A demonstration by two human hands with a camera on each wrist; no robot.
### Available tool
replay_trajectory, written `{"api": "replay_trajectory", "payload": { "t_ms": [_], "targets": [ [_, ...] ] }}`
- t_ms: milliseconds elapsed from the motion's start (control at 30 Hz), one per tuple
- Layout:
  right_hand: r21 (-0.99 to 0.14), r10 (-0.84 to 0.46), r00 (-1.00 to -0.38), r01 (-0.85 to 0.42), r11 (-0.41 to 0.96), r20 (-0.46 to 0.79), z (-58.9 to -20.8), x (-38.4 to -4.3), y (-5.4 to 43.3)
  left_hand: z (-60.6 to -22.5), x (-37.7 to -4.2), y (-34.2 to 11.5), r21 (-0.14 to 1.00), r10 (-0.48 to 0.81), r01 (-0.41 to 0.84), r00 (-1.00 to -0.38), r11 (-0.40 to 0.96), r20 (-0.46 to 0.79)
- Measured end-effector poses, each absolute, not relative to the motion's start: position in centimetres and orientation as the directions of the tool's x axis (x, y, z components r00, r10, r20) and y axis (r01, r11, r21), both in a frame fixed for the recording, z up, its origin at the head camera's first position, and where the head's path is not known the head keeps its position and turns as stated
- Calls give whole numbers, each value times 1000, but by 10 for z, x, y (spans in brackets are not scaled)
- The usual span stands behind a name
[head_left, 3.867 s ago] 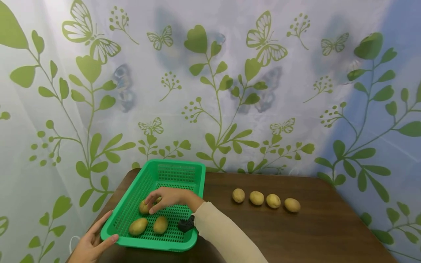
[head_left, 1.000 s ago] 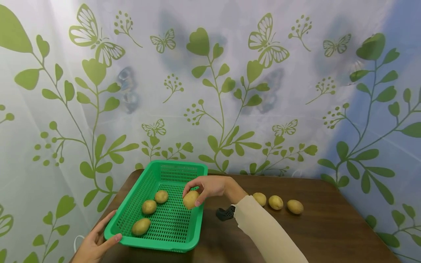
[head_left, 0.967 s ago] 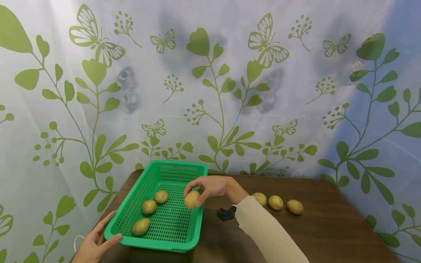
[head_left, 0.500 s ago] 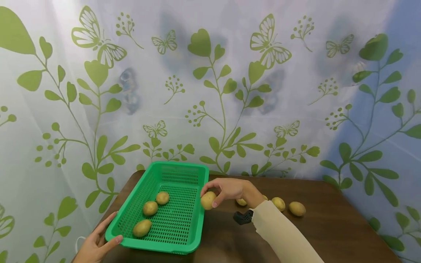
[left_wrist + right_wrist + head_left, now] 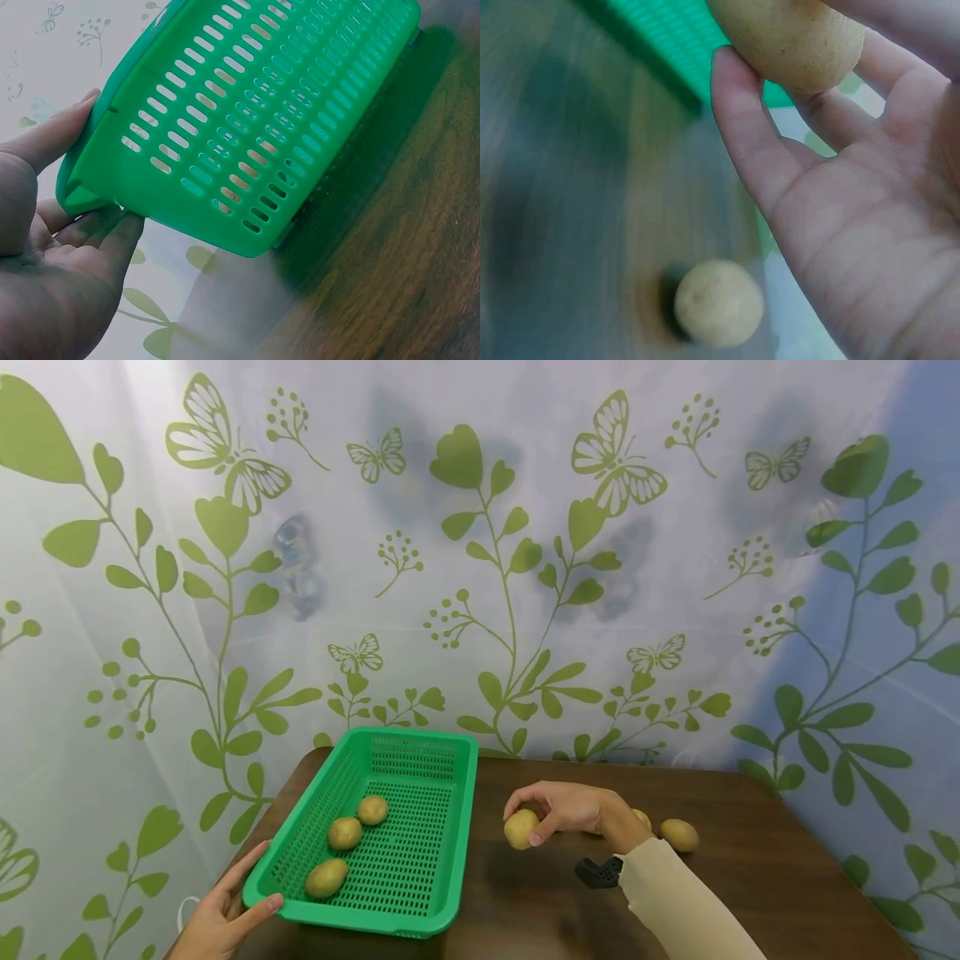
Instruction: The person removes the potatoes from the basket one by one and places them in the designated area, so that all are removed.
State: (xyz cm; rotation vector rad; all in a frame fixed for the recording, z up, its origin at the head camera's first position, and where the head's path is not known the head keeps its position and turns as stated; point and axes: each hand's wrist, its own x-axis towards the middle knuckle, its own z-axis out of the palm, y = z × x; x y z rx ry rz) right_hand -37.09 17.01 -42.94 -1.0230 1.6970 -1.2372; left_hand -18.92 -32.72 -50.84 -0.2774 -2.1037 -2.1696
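Observation:
My right hand pinches a yellow-brown potato above the table, to the right of a green plastic basket. In the right wrist view, thumb and fingers curve around this potato. My left hand grips the basket's near left corner, thumb on the rim and fingers beneath it, as the left wrist view shows. Inside the basket lie three potatoes: one at the front, one in the middle and one farther back.
On the dark wooden table more potatoes lie in a row at the right. The rightmost potato is fully visible; my right hand and wrist partly hide others. A black wrist device hangs below my right wrist. A leaf-patterned curtain stands behind.
My right hand has lifted a potato out of the basket and carried it right, past the basket's edge and over the table. My left hand keeps its grip on the corner.

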Motion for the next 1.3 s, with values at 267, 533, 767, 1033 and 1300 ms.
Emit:
{"api": "replay_trajectory", "payload": {
  "t_ms": [267, 533, 767, 1033, 1300],
  "targets": [
    [-975, -893, -430, -110, 195, -130, -453, -362, 192, -505, -189, -326, 989, 17, 149, -989, 14, 149],
    [-989, -886, -452, -55, 140, -100, -478, -357, 207, -503, -188, -325, 985, 25, 171, -985, 14, 171],
    [-988, -852, -510, -19, 152, -121, -494, -352, 222, -502, -187, -325, 991, 16, 133, -991, 21, 133],
    [-968, -793, -591, -78, 239, -148, -500, -343, 231, -504, -188, -327, 997, -21, 8, -1000, 83, 10],
    [-850, -711, -683, -265, 455, -168, -489, -336, 225, -503, -191, -328, 996, -26, 11, -1000, 86, 13]
  ]
}}
